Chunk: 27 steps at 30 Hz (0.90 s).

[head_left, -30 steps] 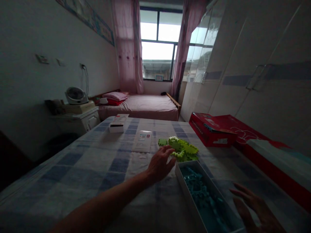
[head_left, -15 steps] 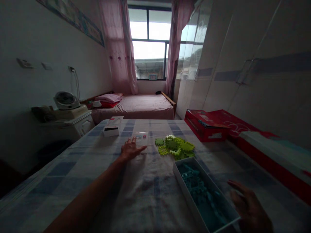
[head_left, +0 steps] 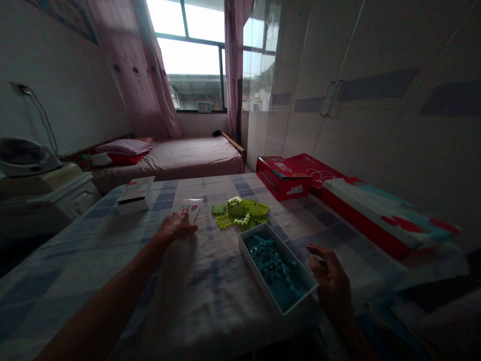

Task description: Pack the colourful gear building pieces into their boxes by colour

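My left hand (head_left: 178,225) is stretched over the left part of a white card or leaflet (head_left: 194,206) with small coloured print; its fingertips seem to touch it. To the right of that card lies a loose pile of green and yellow-green toothed plastic pieces (head_left: 259,209), a few of them pale. Nearer to me stands a long white open box (head_left: 259,273) with teal plastic pieces (head_left: 276,260) inside. Beside the box's right edge is my right hand (head_left: 332,275), fingers loosely bent and apart, with nothing visible in it.
A small white box (head_left: 133,204) stands at the table's far left on the checked tablecloth (head_left: 203,321). Red boxes (head_left: 283,185) and a long red-and-white box (head_left: 372,215) line the right side. Beyond the table are a bed (head_left: 199,155) and a wardrobe (head_left: 293,115).
My view has swung to the right, so everything appears farther left. The card now looks slanted under my left hand. My right hand remains beside the box.
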### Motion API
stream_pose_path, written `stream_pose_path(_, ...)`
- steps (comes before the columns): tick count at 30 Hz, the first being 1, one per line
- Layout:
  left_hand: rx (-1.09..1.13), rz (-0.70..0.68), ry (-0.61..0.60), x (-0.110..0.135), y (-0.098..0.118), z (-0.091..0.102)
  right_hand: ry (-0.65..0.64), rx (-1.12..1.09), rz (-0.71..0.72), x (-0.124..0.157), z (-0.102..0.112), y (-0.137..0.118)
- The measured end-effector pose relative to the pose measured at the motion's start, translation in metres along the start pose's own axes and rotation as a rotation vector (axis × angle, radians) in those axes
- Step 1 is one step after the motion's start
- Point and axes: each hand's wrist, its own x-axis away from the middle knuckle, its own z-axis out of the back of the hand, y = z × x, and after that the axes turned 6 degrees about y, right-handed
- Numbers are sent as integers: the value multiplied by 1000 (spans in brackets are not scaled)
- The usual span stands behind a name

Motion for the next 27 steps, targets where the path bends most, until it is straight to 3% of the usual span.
stream_pose_path(6,-155,-86,124,13,12,14,4,-12,16,-1,0,0)
stream_pose_path(10,-208,-82,272,20,6,43,18,-51,-1,-2,7,-3)
stream_pose_path(13,-164,-138,489,33,14,71,67,-61,-5,-1,18,-14)
stream_pose_path(14,-85,-230,597,41,20,79,75,-69,-23,-1,22,-20)
stream_pose_path(16,126,-555,762,61,39,90,52,-151,-99,-2,30,-33)
stream_pose_path(18,280,-919,764,85,61,93,-20,-349,-206,-4,36,-44)
stream_pose_path(20,375,-1168,726,107,80,88,-137,-578,-334,-7,41,-54)
stream_pose_path(22,394,-1331,704,120,92,79,-271,-715,-457,-8,47,-61)
stream_pose_path(24,389,-1427,718,122,97,68,-371,-704,-529,-4,53,-67)
stream_pose_path(27,377,-1387,750,114,98,50,-398,-539,-505,9,57,-73)
